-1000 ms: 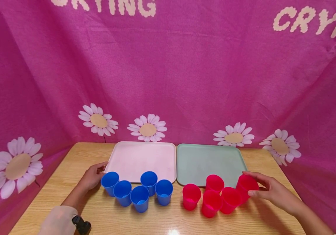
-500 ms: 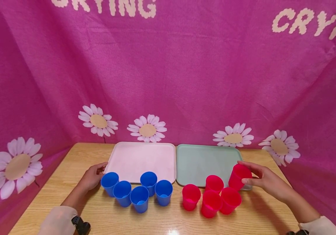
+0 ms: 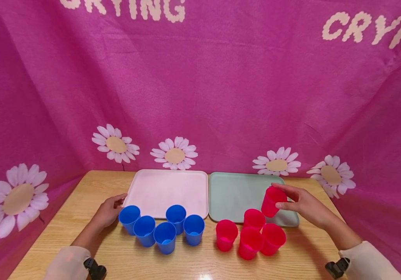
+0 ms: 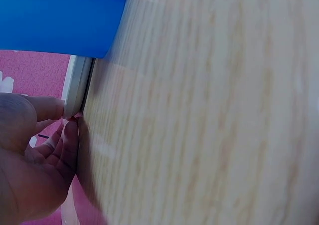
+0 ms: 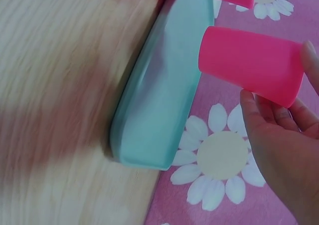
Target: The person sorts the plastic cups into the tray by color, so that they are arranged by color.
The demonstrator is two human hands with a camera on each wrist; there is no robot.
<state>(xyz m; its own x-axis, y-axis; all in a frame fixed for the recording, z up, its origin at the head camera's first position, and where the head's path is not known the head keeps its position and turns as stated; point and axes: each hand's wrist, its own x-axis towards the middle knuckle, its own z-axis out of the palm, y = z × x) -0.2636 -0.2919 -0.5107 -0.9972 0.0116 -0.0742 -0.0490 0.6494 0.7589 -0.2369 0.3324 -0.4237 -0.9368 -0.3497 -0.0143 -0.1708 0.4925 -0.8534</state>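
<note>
My right hand grips a red plastic cup near its rim, thumb on one side and fingers on the other. In the right wrist view this cup is raised over the pale green tray. My left hand is at the left edge of the pale pink tray; in the left wrist view its fingertips pinch the tray's rim. Just beside that hand stands a blue cup. Several more red cups stand upright in front of the green tray.
Several blue cups stand upright in front of the pink tray. Both trays lie side by side at the back of the wooden table. A magenta cloth with daisies hangs behind and along both sides.
My right hand has lifted the rightmost red cup and carried it leftward and away from me, from beside the other red cups to over the green tray. The left hand stays put.
</note>
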